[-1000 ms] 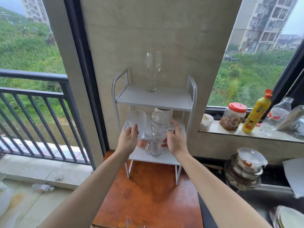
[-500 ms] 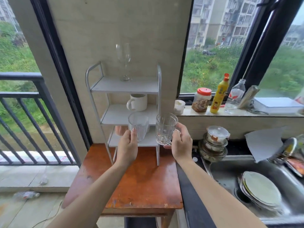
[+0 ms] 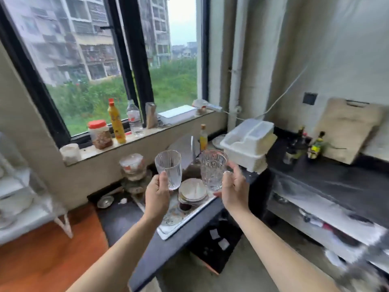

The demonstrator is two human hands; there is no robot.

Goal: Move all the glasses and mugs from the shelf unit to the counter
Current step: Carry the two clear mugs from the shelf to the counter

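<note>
My left hand (image 3: 156, 194) grips a clear ribbed glass tumbler (image 3: 169, 167) by its lower part and holds it upright in the air. My right hand (image 3: 233, 189) holds a clear patterned glass mug (image 3: 213, 171) by its handle side, also upright. Both glasses hang above the sink (image 3: 168, 226). The white shelf unit (image 3: 25, 211) is blurred at the far left edge on the orange table (image 3: 52, 256). The dark counter (image 3: 336, 182) runs along the right wall.
Stacked plates (image 3: 192, 191) lie in the sink. The windowsill carries a red-lidded jar (image 3: 100, 134), a yellow bottle (image 3: 116, 122) and a water bottle (image 3: 134, 119). A white dish rack (image 3: 249, 141), small bottles (image 3: 315, 145) and a cutting board (image 3: 345, 127) occupy the counter's back.
The view has swung right from the shelf unit toward the sink and counter. Both hands carried their glasses rightward, away from the shelf, now over the sink.
</note>
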